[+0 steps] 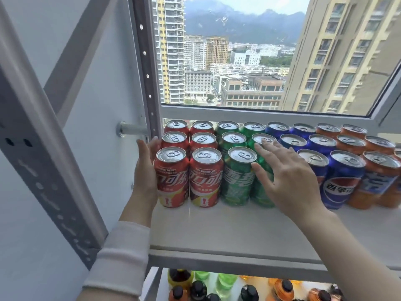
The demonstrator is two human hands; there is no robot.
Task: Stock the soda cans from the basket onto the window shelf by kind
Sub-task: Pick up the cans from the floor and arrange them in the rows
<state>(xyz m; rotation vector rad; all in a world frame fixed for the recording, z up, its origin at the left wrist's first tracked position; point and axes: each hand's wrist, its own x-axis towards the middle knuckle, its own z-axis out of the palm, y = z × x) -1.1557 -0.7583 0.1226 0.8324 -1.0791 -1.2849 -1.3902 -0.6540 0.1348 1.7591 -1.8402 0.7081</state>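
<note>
Plainly, the left fingers (149,146) lie straight and flat against the outer side of the front red can (171,177), gripping nothing, while the right fingers (263,153) are spread straight across the front-right green can (260,192), also curled round nothing. Outward from these, the left hand (144,170) and right hand (290,177) bracket the red and green columns. These stand upright beside the blue cans (342,181) and orange cans (377,177), sorted by kind, on the window shelf (238,231), with capped bottles (198,288) standing on the level below.
</note>
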